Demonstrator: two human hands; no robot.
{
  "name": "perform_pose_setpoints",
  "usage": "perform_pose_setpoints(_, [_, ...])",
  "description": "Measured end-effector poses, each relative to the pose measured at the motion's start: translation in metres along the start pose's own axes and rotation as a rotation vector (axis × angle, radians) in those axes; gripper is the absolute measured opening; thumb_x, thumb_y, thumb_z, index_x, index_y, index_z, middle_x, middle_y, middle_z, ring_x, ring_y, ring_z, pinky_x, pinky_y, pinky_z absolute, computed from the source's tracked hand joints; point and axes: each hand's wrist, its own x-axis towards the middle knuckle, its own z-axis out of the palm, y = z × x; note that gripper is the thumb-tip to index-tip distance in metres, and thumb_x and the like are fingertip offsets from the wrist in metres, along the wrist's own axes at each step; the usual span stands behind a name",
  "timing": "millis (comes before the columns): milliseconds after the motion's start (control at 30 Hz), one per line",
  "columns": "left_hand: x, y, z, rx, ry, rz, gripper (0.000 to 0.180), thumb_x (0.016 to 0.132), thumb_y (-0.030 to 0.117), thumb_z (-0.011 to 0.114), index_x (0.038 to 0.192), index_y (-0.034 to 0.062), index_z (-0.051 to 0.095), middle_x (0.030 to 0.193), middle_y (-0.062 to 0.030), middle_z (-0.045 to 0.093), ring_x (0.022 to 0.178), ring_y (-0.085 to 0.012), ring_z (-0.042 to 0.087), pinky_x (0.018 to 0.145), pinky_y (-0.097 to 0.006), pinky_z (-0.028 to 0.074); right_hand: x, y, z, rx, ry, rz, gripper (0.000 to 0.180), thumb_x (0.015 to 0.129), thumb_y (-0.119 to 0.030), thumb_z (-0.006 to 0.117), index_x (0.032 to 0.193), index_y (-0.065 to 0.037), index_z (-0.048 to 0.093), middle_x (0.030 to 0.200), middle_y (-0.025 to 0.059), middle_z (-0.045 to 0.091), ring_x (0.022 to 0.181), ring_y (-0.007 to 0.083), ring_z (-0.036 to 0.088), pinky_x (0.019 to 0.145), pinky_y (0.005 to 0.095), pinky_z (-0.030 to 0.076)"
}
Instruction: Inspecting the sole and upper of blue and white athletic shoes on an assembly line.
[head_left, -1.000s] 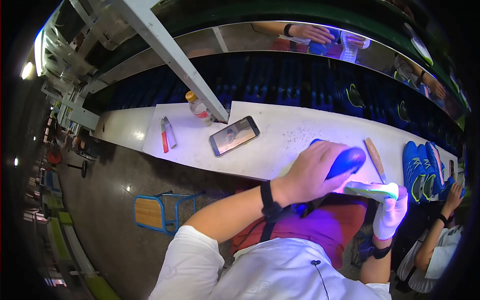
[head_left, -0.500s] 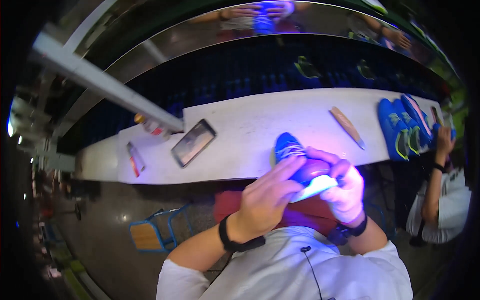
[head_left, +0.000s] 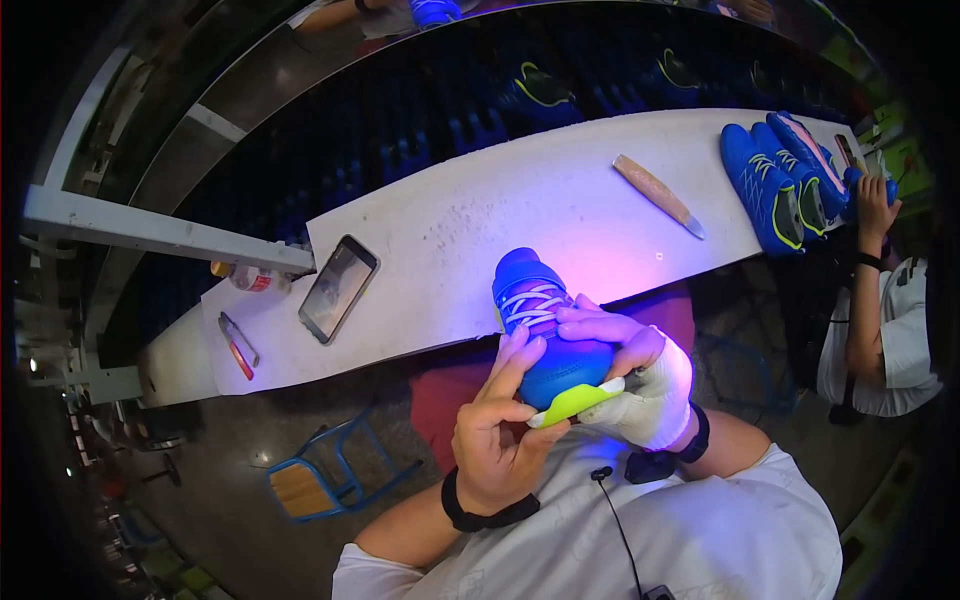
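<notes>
A blue shoe [head_left: 545,325] with white laces and a yellow-green sole is held up in front of the person's chest, just at the near edge of the white table [head_left: 470,230], toe pointing away and heel toward the body. The left hand [head_left: 500,430] is under and beside the heel, fingers curled round the sole edge and thumb pressed against it, so it grips the shoe; a black band sits on that wrist. The right hand [head_left: 630,375], wrapped in white cloth or a glove over the palm, closes over the heel from the other side, its bare fingers laid across the top of the shoe just behind the laces. Both hands touch the shoe and nearly meet at the sole. A pink-purple glow falls on the table just beyond the shoe. Further out on the table lie a phone [head_left: 338,288], screen up, to the left, with a small red-and-grey tool [head_left: 238,345] and a bottle [head_left: 250,277] near the left end. A wooden-handled knife [head_left: 658,195] lies to the right, well apart from the shoe. At the right end stands a row of blue shoes [head_left: 780,180]. Beside them another person [head_left: 885,300] in a white shirt sits, one hand raised at the shoes. A blue chair [head_left: 320,480] stands on the floor at lower left.
</notes>
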Motion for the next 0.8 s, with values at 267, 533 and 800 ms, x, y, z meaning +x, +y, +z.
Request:
perform_pose_setpoints(267, [0.029,0.024,-0.011,-0.008,-0.022,0.0,0.034,0.099,0.022,0.082,0.115,0.0039,0.058,0.143,-0.0321,0.065,0.146,-0.047,0.052,0.128,-0.059,0.03,0.013,-0.007,-0.009,-0.225,-0.083,-0.065,0.04,0.078,-0.02,0.1,0.094,-0.011,0.065,0.136,0.0213,0.073,0.116,0.0373,0.077,0.106,0.0474,0.06])
perform_pose_setpoints(533, [0.047,0.036,-0.022,0.374,-0.048,0.003,0.034,0.115,0.035,0.051,0.121,0.0039,0.063,0.127,-0.0197,0.072,0.128,-0.0376,0.059,0.116,-0.053,0.042,0.016,0.027,-0.002,-0.419,-0.103,-0.184,0.042,0.07,-0.027,0.101,0.097,-0.01,0.074,0.133,0.0183,0.072,0.12,0.0395,0.073,0.101,0.0465,0.061])
perform_pose_setpoints(800, [0.068,0.063,-0.071,0.665,-0.465,-0.137,0.054,0.081,0.039,0.096,0.112,0.003,0.07,0.128,-0.0199,0.078,0.138,-0.0498,0.062,0.113,-0.057,0.052,0.019,0.07,0.006,-0.609,-0.112,-0.431,0.019,0.079,-0.016,0.083,0.094,-0.012,0.071,0.114,0.0128,0.074,0.092,0.0359,0.071,0.072,0.0466,0.06])
